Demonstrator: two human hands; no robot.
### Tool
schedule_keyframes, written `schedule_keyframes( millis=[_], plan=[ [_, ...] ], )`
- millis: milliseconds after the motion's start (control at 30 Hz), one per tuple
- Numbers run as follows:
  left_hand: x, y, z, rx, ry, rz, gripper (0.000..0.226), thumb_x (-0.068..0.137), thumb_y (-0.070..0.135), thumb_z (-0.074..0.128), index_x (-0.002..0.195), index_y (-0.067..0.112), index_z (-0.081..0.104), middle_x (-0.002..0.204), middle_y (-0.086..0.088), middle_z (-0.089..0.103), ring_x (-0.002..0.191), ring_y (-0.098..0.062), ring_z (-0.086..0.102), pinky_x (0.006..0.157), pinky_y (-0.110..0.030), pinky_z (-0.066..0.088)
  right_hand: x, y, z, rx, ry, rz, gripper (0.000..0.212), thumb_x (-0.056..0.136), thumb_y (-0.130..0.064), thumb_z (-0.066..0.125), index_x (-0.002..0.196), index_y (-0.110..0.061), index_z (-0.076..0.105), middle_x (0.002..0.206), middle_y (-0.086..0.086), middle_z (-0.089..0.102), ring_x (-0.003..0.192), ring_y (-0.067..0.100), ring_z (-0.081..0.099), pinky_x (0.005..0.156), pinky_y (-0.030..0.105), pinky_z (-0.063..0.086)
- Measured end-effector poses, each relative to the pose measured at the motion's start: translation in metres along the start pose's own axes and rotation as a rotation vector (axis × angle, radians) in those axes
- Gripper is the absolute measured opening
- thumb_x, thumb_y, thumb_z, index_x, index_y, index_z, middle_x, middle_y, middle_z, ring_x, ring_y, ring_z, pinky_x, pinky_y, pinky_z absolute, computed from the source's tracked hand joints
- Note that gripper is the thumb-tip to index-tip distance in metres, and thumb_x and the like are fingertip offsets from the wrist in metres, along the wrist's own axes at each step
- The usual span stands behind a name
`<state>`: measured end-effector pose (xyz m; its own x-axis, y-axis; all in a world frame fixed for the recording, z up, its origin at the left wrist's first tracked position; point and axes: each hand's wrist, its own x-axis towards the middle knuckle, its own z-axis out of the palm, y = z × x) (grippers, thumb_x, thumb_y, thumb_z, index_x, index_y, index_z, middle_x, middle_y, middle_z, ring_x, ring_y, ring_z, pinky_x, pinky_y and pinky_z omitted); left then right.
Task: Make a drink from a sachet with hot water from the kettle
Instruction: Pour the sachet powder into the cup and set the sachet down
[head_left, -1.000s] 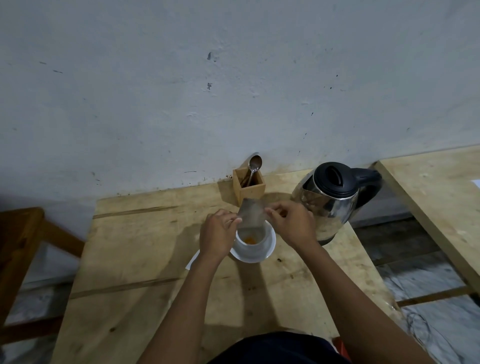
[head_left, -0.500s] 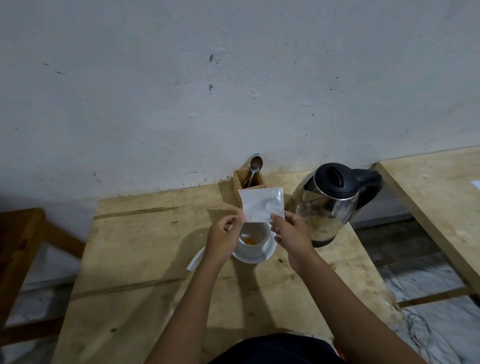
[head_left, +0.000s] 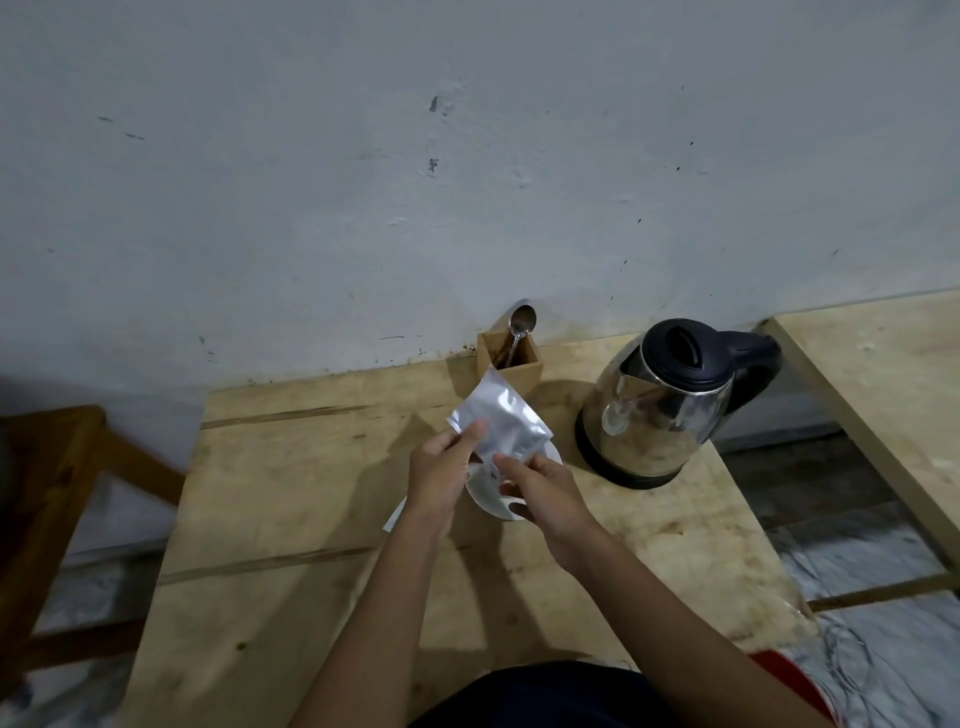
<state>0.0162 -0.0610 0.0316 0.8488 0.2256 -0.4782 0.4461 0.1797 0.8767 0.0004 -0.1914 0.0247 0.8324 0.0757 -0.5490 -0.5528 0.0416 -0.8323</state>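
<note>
A silvery sachet (head_left: 498, 415) is held tilted above the table, with my left hand (head_left: 440, 475) pinching its left edge and my right hand (head_left: 543, 491) pinching its lower edge. Under both hands lies a white saucer (head_left: 485, 496); the cup on it is hidden by my hands and the sachet. A steel kettle (head_left: 660, 410) with a black lid and handle stands just right of the saucer. All of this rests on a plywood table (head_left: 311, 493).
A small wooden holder (head_left: 511, 364) with a spoon (head_left: 521, 325) stands against the wall behind the sachet. A white scrap (head_left: 396, 514) lies left of the saucer. A wooden chair (head_left: 57, 493) is at left, a second table (head_left: 883, 374) at right.
The sachet was upended over the cup, then lifted upright, and now sits tilted lower over the saucer. Both hands drew nearer and cover the cup, which showed orange powder before.
</note>
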Motion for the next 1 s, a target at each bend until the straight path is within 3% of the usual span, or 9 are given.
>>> schedule_keyframes(
  millis=[167,333,433,500,667,767,833,900,1000],
  plan=[
    [0.007,0.002,-0.013,0.087,0.084,0.050,0.024,0.081,0.034,0.072,0.084,0.010,0.076,0.087,-0.009,0.075,0.075,-0.017,0.063,0.069,-0.029,0.048,0.005,-0.003,-0.009,-0.266,0.133,-0.262,0.024,0.088,-0.035,0.069,0.086,-0.012,0.073,0.084,0.005,0.073,0.082,0.020,0.068,0.074,0.034,0.053],
    [0.016,0.005,-0.040,0.235,0.157,0.091,0.017,0.083,0.024,0.073,0.083,0.008,0.075,0.071,-0.004,0.073,0.061,-0.011,0.067,0.057,-0.022,0.051,0.026,0.011,-0.026,-0.605,0.306,-0.397,0.041,0.084,-0.053,0.063,0.117,-0.029,0.061,0.115,-0.008,0.059,0.104,0.009,0.057,0.084,0.035,0.054],
    [0.022,-0.005,-0.058,0.323,0.157,0.051,0.014,0.082,0.013,0.072,0.076,0.001,0.072,0.041,0.006,0.060,0.033,-0.001,0.050,0.038,-0.014,0.038,0.039,0.019,-0.031,-0.707,0.236,-0.361,0.054,0.078,-0.061,0.063,0.126,-0.037,0.053,0.122,-0.008,0.055,0.107,0.012,0.057,0.085,0.042,0.056],
    [0.028,-0.016,-0.071,0.410,0.159,-0.003,0.016,0.080,0.013,0.074,0.075,-0.002,0.072,0.034,0.006,0.054,0.032,-0.008,0.047,0.040,-0.021,0.037,0.047,0.023,-0.032,-0.739,0.157,-0.337,0.066,0.071,-0.069,0.066,0.129,-0.043,0.048,0.125,-0.010,0.056,0.109,0.012,0.058,0.085,0.043,0.057],
    [0.044,-0.041,-0.089,0.542,0.156,-0.037,0.034,0.079,0.016,0.075,0.049,0.015,0.059,0.045,-0.006,0.055,0.046,-0.020,0.053,0.056,-0.030,0.043,0.051,0.026,-0.029,-0.802,0.080,-0.379,0.081,0.060,-0.075,0.070,0.130,-0.044,0.042,0.128,-0.013,0.053,0.116,0.011,0.053,0.089,0.041,0.054],
    [0.053,-0.050,-0.095,0.615,0.184,-0.030,0.022,0.078,0.025,0.074,0.064,0.012,0.064,0.066,-0.015,0.067,0.064,-0.030,0.066,0.065,-0.041,0.054,0.049,0.022,-0.030,-0.813,0.084,-0.348,0.091,0.055,-0.075,0.073,0.133,-0.042,0.038,0.131,-0.011,0.048,0.117,0.010,0.051,0.091,0.040,0.052],
    [0.056,-0.055,-0.094,0.785,0.207,-0.006,0.033,0.079,0.036,0.072,0.101,0.013,0.068,0.106,-0.014,0.071,0.099,-0.033,0.067,0.084,-0.043,0.055,0.051,0.022,-0.032,-0.819,0.079,-0.338,0.090,0.059,-0.066,0.077,0.135,-0.039,0.038,0.132,-0.008,0.046,0.119,0.012,0.050,0.092,0.039,0.051],
    [0.050,-0.060,-0.088,0.951,0.272,0.047,0.067,0.082,0.043,0.068,0.139,0.017,0.045,0.142,-0.011,0.050,0.130,-0.032,0.047,0.103,-0.045,0.042,0.052,0.024,-0.034,-0.818,0.073,-0.339,0.085,0.065,-0.055,0.078,0.137,-0.035,0.038,0.133,-0.005,0.045,0.121,0.013,0.047,0.094,0.038,0.048],
    [0.034,-0.071,-0.077,0.995,0.282,0.220,0.076,0.086,0.048,0.061,0.149,0.022,0.027,0.156,-0.008,0.028,0.143,-0.029,0.028,0.112,-0.044,0.029,0.053,0.026,-0.034,-0.815,0.082,-0.364,0.083,0.068,-0.053,0.078,0.138,-0.032,0.038,0.134,-0.003,0.046,0.123,0.014,0.045,0.095,0.038,0.047]
  ],
)
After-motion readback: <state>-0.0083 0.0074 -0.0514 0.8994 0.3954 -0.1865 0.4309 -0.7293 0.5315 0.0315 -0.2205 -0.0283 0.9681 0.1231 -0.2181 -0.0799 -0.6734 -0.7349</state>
